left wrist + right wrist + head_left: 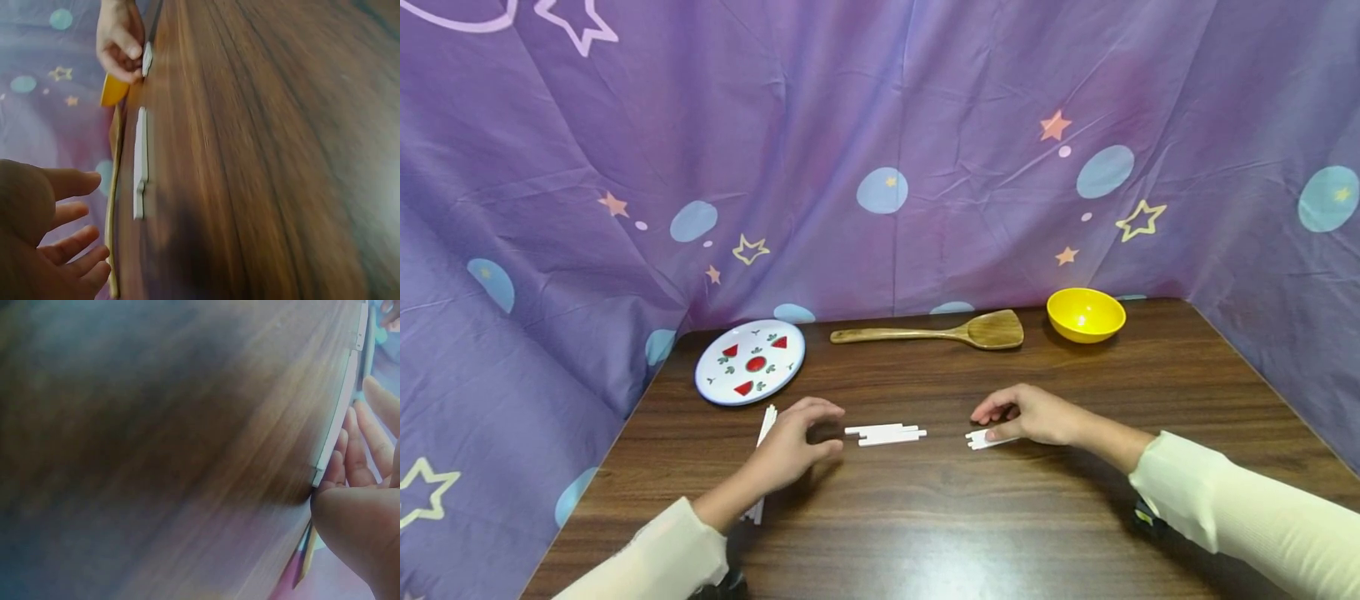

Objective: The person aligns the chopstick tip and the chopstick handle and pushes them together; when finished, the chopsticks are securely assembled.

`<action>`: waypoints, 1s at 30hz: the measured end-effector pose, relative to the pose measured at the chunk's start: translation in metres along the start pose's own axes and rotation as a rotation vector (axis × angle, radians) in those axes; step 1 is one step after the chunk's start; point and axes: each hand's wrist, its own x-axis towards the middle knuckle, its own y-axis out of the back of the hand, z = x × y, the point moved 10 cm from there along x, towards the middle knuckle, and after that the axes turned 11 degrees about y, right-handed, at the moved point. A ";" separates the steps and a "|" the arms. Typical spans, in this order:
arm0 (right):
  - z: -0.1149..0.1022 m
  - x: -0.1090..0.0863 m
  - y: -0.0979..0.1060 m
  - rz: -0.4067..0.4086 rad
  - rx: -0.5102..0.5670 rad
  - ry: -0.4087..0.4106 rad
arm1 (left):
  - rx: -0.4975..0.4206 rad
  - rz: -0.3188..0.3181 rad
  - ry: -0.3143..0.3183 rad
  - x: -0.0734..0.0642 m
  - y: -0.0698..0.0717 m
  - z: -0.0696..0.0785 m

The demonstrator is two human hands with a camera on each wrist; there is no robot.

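A small row of white sticks (886,434) lies across the middle of the table, between my two hands. My left hand (793,442) is just left of it, thumb and fingers spread apart with nothing between them. Partly hidden behind that hand and wrist is a long bundle of white sticks (767,423). Over at the right, my right hand (1033,414) is at another group of white sticks (978,439) and covers part of it. Its fingers look loosely bent, and in the right wrist view the thumb (382,403) stands away from the sticks.
Behind the hands, a white plate (715,373) with a red fruit pattern is at the back left. A wooden spatula (996,331) lies along the back, beside a yellow bowl (1084,321). A purple curtain (820,125) hangs behind the brown table (925,517).
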 end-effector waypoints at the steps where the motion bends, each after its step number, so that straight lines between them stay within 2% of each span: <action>1: 0.000 0.000 0.000 0.001 -0.001 -0.001 | -0.005 -0.012 -0.013 0.002 -0.004 0.003; 8: 0.000 -0.001 0.000 0.009 -0.004 -0.004 | -0.024 -0.126 -0.036 0.018 -0.032 0.018; 14: 0.000 -0.002 -0.001 0.012 0.001 -0.007 | -0.010 -0.183 -0.044 0.033 -0.052 0.022; 21: -0.002 -0.001 -0.002 0.024 -0.004 -0.008 | 0.021 -0.175 -0.082 0.044 -0.063 0.028; 30: -0.003 0.000 -0.002 0.035 -0.064 0.007 | 0.070 -0.171 -0.072 0.050 -0.070 0.030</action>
